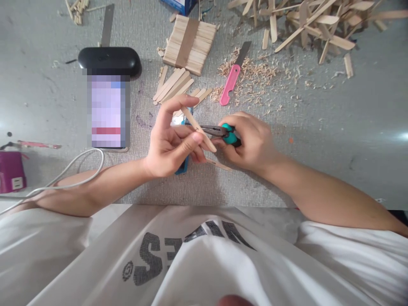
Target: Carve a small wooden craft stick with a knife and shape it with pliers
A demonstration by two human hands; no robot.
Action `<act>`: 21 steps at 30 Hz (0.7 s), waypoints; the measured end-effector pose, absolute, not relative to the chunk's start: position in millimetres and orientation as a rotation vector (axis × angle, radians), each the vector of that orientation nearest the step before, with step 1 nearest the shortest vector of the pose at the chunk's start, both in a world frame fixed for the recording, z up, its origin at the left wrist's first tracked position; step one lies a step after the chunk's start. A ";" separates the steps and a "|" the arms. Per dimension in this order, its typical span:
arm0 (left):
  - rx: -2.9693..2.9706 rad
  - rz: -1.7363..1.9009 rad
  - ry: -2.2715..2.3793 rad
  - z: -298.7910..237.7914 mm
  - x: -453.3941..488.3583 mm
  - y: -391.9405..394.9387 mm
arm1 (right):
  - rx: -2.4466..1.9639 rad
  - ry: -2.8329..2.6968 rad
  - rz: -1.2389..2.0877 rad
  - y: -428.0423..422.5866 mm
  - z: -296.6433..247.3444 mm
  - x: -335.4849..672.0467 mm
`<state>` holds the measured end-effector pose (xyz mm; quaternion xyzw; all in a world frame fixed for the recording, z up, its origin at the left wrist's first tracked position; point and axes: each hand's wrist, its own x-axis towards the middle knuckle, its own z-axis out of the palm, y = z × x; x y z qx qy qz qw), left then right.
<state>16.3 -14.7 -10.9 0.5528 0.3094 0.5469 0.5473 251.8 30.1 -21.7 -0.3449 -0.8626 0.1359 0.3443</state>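
Observation:
My left hand pinches a wooden craft stick between thumb and fingers, holding it slanted above the table. Wrapped round the teal and black handles of a pair of needle-nose pliers is my right hand. The pliers' jaws point left and meet the stick near its middle; whether they grip it I cannot tell. A blue object lies beneath my left hand, mostly hidden by it. Just below the fingers, another thin stick rests on the table.
Loose craft sticks and a banded bundle lie beyond my hands. A pink-handled folding blade rests on wood shavings. Cut sticks pile up at upper right. A phone, black case and white cable are at left.

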 end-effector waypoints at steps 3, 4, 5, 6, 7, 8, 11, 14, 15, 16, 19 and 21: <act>1.414 1.493 0.814 -10.4 14.8 -4.0 | -0.882 -2.265 0.388 28.8 -15.2 253.4; 1.441 1.543 0.836 -9.0 14.2 -0.4 | -0.868 -2.275 0.392 28.5 -12.9 253.8; 1.454 1.612 0.846 -7.3 13.6 2.7 | -0.854 -2.288 0.396 28.2 -10.9 254.1; 1.457 1.705 0.840 -5.4 13.0 5.0 | -0.850 -2.303 0.404 27.8 -9.3 254.3; 1.480 1.679 0.885 -3.8 12.5 6.6 | -0.850 -2.321 0.415 27.5 -8.1 254.5; 1.498 1.632 0.909 -2.5 11.9 7.5 | -0.850 -2.337 0.427 27.1 -7.3 254.7; 1.476 1.561 0.826 -1.8 10.2 7.6 | -0.832 -2.357 0.446 26.2 -6.6 255.3; 1.385 1.452 0.700 -3.7 8.6 6.6 | -0.794 -2.338 0.449 26.2 -5.8 255.8; 1.372 1.404 0.678 -4.1 8.2 6.1 | -0.778 -2.335 0.447 26.4 -5.3 255.9; 1.366 1.357 0.680 -4.4 8.0 5.7 | -0.760 -2.334 0.441 26.8 -4.6 256.0; 1.375 1.347 0.721 -4.4 8.4 4.0 | -0.737 -2.337 0.435 27.7 -2.5 256.9; 1.379 1.377 0.764 -3.9 9.5 2.7 | -0.769 -2.344 0.448 28.0 -1.5 258.0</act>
